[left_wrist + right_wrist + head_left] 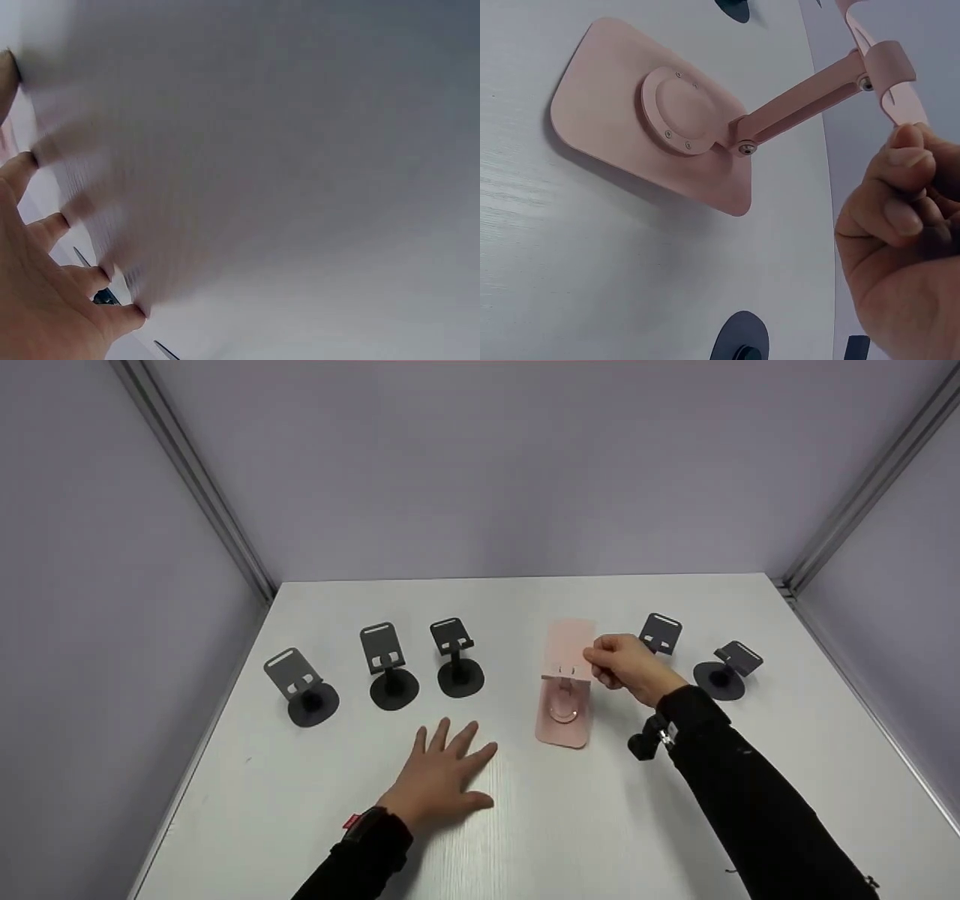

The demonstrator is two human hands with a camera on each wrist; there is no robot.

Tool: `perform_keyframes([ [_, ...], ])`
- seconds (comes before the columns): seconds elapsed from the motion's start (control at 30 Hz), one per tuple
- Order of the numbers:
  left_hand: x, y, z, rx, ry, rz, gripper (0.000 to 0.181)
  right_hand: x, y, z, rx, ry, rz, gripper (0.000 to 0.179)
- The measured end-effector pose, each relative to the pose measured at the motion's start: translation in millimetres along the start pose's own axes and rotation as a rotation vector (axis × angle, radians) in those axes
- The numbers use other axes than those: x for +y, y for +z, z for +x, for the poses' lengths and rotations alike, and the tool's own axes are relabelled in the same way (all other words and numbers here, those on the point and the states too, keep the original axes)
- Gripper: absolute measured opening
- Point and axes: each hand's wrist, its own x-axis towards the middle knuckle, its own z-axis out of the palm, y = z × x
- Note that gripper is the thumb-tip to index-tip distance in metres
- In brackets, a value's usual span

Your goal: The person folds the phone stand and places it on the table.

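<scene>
A pink stand [568, 649], like a phone or tablet holder, stands right of the table's middle. Its flat rounded base [622, 97] rests on the tabletop, and a hinged arm [802, 97] rises to the tilted upper plate. My right hand [626, 664] pinches the right edge of that plate between thumb and curled fingers. In the right wrist view the fingertips [907, 157] meet the plate just past its front lip. My left hand [439, 780] lies spread near the front left of the stand, its fingertips on the tabletop [300, 187] and nothing held.
Three dark grey stands, the nearest to the pink one with a round base [460, 678], stand to the left. Two more, one with its plate [661, 631] partly behind my right hand and another [720, 681], are on the right. Pale walls [480, 472] enclose the table.
</scene>
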Motion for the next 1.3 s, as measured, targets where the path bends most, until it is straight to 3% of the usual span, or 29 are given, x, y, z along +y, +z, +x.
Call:
perform_keyframes([
  [0.2, -2.1, -1.2, 4.9, 0.018, -0.023, -0.030, 0.076, -3.4, 7.6, -4.7, -0.031, -0.055, -0.005, 0.021],
  [0.5, 2.9, -7.2, 22.4, 0.134, -0.124, -0.145, 0.073, -9.7, 21.4, -16.4, -0.081, -0.135, 0.011, 0.020],
  [0.6, 6.0, -9.6, 29.4, 0.162, -0.144, -0.287, 0.073, -11.5, 26.5, -19.5, -0.083, -0.153, 0.026, 0.019],
  [0.83, 10.6, -12.5, 49.7, 0.221, -0.184, -0.749, 0.078, -18.3, 39.0, -26.3, -0.114, -0.204, 0.036, 0.022],
  [1.03, 13.7, -14.8, 64.2, 0.243, -0.223, -1.082, 0.068, -23.4, 51.0, -31.7, -0.149, -0.243, 0.021, 0.023],
  [1.13, 15.2, -15.6, 67.1, 0.243, -0.243, -1.213, 0.062, -25.4, 55.3, -34.2, -0.172, -0.262, 0.013, 0.024],
  [1.3, 17.0, -15.6, 66.8, 0.217, -0.236, -1.300, 0.054, -27.5, 59.4, -36.3, -0.211, -0.306, 0.017, 0.027],
])
